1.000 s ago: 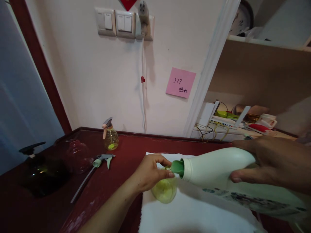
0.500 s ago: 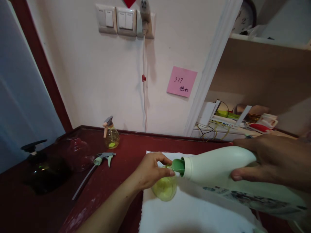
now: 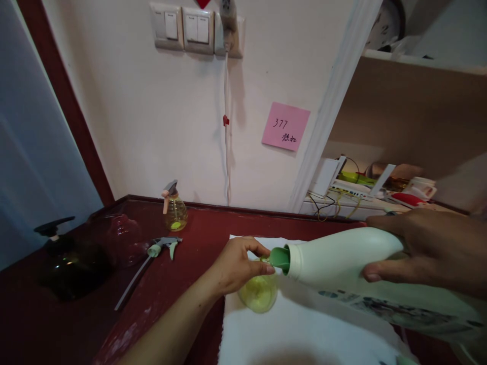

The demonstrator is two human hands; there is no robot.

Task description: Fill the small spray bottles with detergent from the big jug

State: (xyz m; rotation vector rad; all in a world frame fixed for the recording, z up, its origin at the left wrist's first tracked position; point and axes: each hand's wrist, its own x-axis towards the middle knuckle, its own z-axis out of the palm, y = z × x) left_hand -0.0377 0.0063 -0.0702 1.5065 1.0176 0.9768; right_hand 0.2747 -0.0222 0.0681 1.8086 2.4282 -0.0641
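Pale green, the large bottle [image 3: 342, 258] is lying tilted in the right hand [image 3: 422, 253], its thumb pressing the side and other fingers mostly hidden. Its green spout [image 3: 279, 257] is meeting the neck of the small yellow bottle [image 3: 261, 294], which the left hand [image 3: 238, 268] is pinching between thumb and fingers over the white cloth [image 3: 304, 334]

One left hand [image 3: 245, 266] and one right hand [image 3: 426, 251] are seen. Five bottles are counted: one large pale green bottle [image 3: 342, 258], one yellow bottle [image 3: 258, 296], one yellowish spray bottle [image 3: 176, 215], one pinkish clear bottle [image 3: 124, 241] and one dark pump bottle [image 3: 74, 268]. One loose spray trigger [image 3: 154, 250] and one white cloth [image 3: 304, 334] are found on one desk [image 3: 205, 223]. Two switch panels [image 3: 198, 31], one plug [image 3: 228, 20] and one pink sticky note [image 3: 286, 126] are counted, and one clock [image 3: 386, 28] and one router [image 3: 350, 191] are also seen.
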